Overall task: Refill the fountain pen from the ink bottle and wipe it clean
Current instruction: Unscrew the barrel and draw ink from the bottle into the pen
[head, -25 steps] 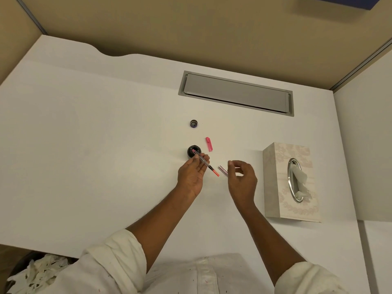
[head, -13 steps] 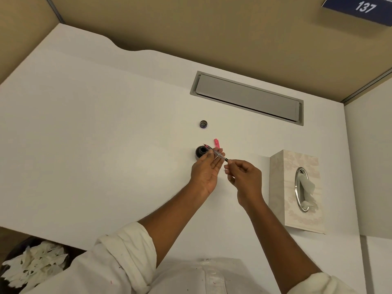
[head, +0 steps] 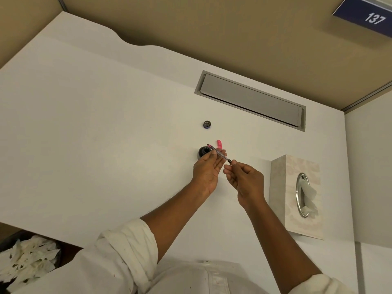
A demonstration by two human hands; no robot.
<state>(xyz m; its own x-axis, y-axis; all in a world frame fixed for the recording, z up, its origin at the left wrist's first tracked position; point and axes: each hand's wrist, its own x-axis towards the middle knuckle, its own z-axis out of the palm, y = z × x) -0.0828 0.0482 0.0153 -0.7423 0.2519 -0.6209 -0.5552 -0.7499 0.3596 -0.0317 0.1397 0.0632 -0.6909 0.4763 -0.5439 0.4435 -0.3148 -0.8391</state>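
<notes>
A second ago the right hand (head: 244, 179) held a small pinkish piece just clear of the pen's rear end. It has since closed that gap, and its thumb and forefinger now pinch the dark rear tip of the pen (head: 218, 153), with the other fingers curled beneath. The view has also tipped upward, bringing a blue sign (head: 373, 18) reading 137 into the top right corner. The left hand (head: 206, 170) has kept its place, palm towards the camera and fingers close together and nearly straight. It holds the pen at its fingertips, though how the thumb lies cannot be told. The pen is a slim, clear-barrelled thing with pink near the nib. It is raised off the table (head: 106, 145) and slanted, with its nib up and to the left over the mouth of the dark ink bottle (head: 201, 153), which stands just beyond the left fingertips. Whether the nib touches the bottle cannot be told. A pink cap (head: 219, 144) lies on the table just right of the bottle, and the bottle's lid (head: 207, 124) sits farther back, well apart. A tissue box (head: 297, 196) stands to the right of the right hand, with a tissue poking from its oval slot. At the lower left, a bin (head: 25, 259) holds crumpled tissues.
</notes>
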